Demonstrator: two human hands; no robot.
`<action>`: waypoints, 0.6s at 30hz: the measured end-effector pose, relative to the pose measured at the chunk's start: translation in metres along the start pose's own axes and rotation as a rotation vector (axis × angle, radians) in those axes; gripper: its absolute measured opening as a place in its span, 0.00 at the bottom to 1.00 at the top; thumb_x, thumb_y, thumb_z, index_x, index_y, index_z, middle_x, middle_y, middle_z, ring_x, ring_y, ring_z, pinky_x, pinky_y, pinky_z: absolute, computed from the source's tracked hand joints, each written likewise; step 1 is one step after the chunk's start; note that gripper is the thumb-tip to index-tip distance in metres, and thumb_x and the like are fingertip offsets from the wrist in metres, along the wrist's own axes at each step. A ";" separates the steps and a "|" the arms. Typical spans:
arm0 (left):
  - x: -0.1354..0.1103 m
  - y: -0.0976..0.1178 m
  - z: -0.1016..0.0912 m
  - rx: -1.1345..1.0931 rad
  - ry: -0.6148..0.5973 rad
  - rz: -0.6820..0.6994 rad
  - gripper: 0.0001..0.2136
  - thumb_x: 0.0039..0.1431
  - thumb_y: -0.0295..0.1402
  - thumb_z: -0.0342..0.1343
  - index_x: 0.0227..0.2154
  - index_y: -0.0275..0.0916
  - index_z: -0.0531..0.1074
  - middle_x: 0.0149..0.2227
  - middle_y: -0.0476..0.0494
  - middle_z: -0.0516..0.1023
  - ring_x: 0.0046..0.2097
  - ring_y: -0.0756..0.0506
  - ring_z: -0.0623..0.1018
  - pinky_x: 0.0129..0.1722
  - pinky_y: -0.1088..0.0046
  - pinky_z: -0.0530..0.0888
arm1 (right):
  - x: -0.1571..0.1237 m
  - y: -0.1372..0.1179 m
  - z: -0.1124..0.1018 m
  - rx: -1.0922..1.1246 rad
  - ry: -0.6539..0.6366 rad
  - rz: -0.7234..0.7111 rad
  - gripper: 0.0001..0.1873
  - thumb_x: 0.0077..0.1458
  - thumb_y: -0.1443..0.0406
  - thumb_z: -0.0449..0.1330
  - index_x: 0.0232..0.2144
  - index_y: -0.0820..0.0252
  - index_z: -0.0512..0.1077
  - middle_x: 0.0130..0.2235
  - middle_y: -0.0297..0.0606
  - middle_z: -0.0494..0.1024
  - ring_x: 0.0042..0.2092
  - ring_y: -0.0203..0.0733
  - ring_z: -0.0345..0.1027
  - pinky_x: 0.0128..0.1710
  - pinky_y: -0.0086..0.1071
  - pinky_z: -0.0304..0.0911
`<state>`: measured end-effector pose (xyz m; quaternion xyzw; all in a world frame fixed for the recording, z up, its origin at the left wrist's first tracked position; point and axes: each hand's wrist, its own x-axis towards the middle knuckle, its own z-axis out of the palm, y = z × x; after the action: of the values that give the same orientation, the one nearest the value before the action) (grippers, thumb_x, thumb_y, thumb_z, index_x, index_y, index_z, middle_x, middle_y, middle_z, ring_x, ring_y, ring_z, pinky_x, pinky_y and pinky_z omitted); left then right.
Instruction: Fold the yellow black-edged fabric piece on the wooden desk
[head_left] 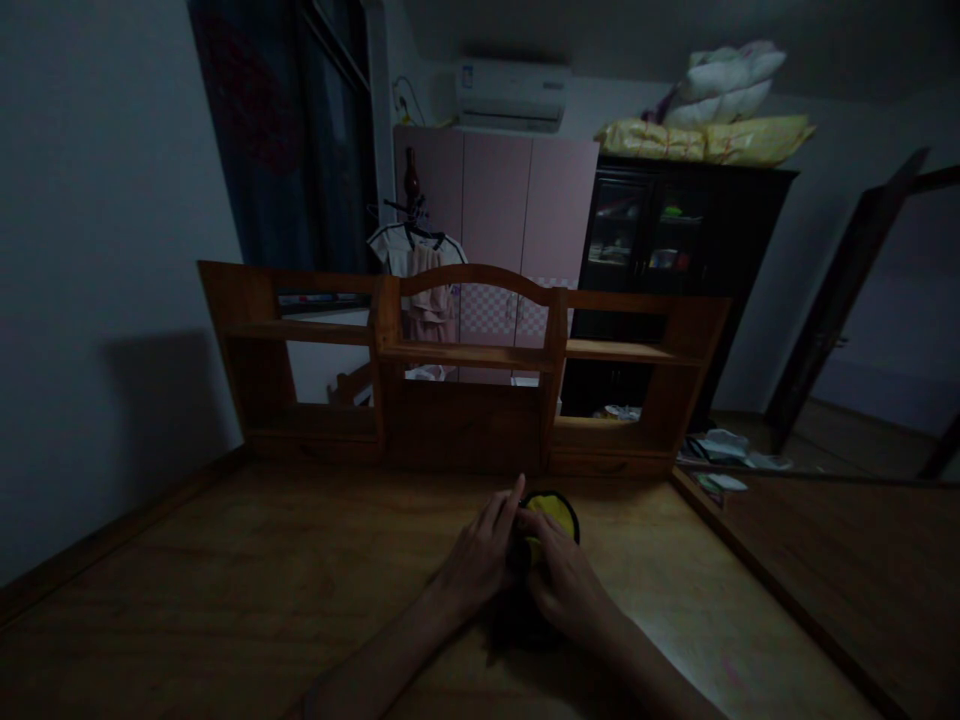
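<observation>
A small pouch-like thing (559, 510) with a yellow face and a rounded black edge is between my hands, just above the wooden bed board (315, 570). My left hand (476, 550) grips its left side, one finger pointing up and the others bent against the dark edge. From the right, my right hand (566, 580) has its fingers closed over the yellow part, near the left fingertips. Dim light and my fingers hide what lies exactly between them. A dark shape, pouch or shadow, shows under my wrists.
Ahead rises a wooden headboard with shelves (469, 355). A raised wooden edge (772, 580) runs along the right. Farther back stand a pink wardrobe (495, 200), a dark cabinet (720, 220) and a rack with hanging clothes (427, 260). Several papers or cloths (727, 447) lie at the right.
</observation>
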<state>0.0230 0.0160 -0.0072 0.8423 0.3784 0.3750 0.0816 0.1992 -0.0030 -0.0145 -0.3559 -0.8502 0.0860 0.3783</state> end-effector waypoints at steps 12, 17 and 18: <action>0.000 0.001 -0.001 0.008 0.001 -0.011 0.44 0.52 0.22 0.50 0.67 0.47 0.32 0.59 0.40 0.59 0.57 0.41 0.67 0.53 0.63 0.70 | 0.000 0.001 -0.001 0.018 -0.008 0.017 0.43 0.44 0.78 0.51 0.63 0.55 0.53 0.60 0.46 0.64 0.63 0.53 0.54 0.61 0.54 0.54; 0.000 0.002 0.000 0.014 0.006 -0.019 0.45 0.51 0.22 0.51 0.67 0.47 0.32 0.59 0.39 0.59 0.57 0.40 0.67 0.52 0.62 0.71 | 0.000 -0.002 -0.003 0.017 -0.015 0.021 0.42 0.44 0.79 0.50 0.63 0.56 0.53 0.59 0.46 0.65 0.63 0.52 0.54 0.62 0.53 0.53; 0.000 0.002 0.000 0.017 0.012 -0.023 0.44 0.51 0.22 0.50 0.67 0.47 0.32 0.60 0.39 0.59 0.57 0.40 0.67 0.53 0.61 0.70 | 0.001 -0.003 -0.004 0.022 -0.011 0.016 0.42 0.44 0.79 0.50 0.63 0.55 0.53 0.59 0.46 0.65 0.63 0.52 0.54 0.62 0.53 0.53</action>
<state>0.0242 0.0149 -0.0066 0.8362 0.3918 0.3759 0.0763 0.1996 -0.0050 -0.0102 -0.3582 -0.8484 0.1003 0.3768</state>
